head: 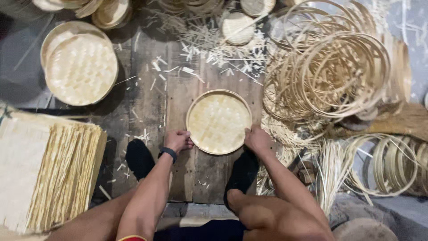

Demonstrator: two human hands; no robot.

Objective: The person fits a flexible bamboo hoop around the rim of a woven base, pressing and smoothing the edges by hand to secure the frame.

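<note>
Seated low, knees spread, both bare forearms reaching forward and down between the legs. Left hand (178, 140) lies palm down, knuckles up, fingers (187, 143) curled inward toward the right; a dark band circles the left wrist. Left forearm runs up from lower centre, angled slightly right. Right hand (257, 139) sits level with the left, well apart from it, back of the hand toward the camera, fingers tucked under and mostly hidden. Right forearm slants in from the lower right. Both feet in dark socks rest just behind the hands, one under each wrist.
</note>
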